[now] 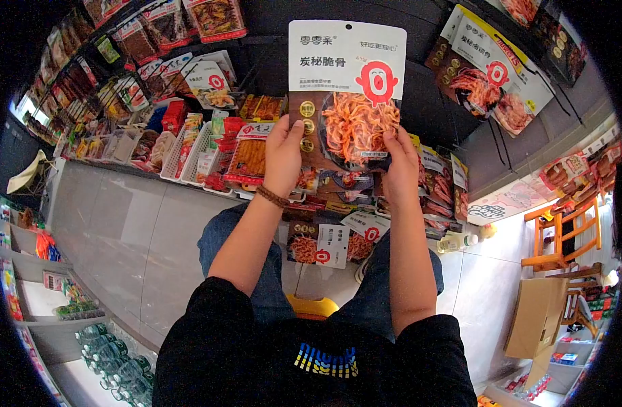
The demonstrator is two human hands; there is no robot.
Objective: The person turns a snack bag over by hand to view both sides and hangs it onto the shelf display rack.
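Forward of the yellow seat point(309, 307), the white-topped crispy-cartilage snack pouch point(348, 88) is held, print upright, by the left hand point(284, 150) and right hand point(400, 166), each closed on a lower side edge with its thumb in front. Even, light pressure at both edges should keep the film flat.

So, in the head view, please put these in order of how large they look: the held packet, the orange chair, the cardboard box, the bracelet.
1. Held packet
2. Orange chair and cardboard box: too alike to rank
3. Bracelet
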